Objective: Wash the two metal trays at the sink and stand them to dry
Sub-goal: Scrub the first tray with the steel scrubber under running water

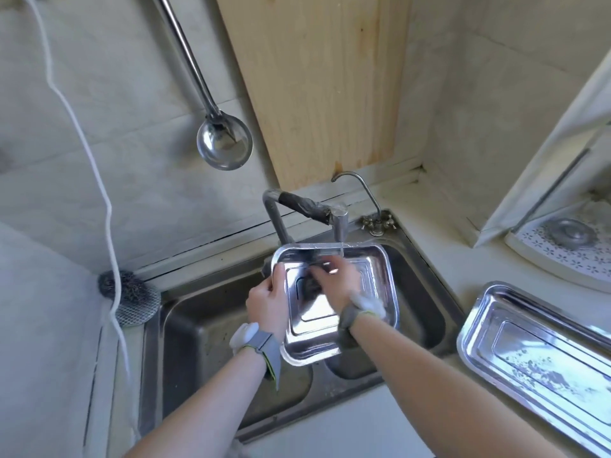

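A shiny metal tray [373,276] is held tilted over the double steel sink [211,328], under the tap [339,223], from which a thin stream of water falls onto its far edge. My left hand [267,302] grips the tray's left rim. My right hand [337,279] lies flat inside the tray with fingers spread, pressed against its wet bottom; whether it holds anything there I cannot tell. A second metal tray [535,355], with smears on its bottom, lies flat on the counter to the right of the sink.
A steel wool scourer [135,299] sits at the sink's back left corner. A ladle [224,143] hangs on the tiled wall, beside a white cord [105,200]. A small second faucet [367,200] stands behind the sink. A patterned white rack [568,256] is at far right.
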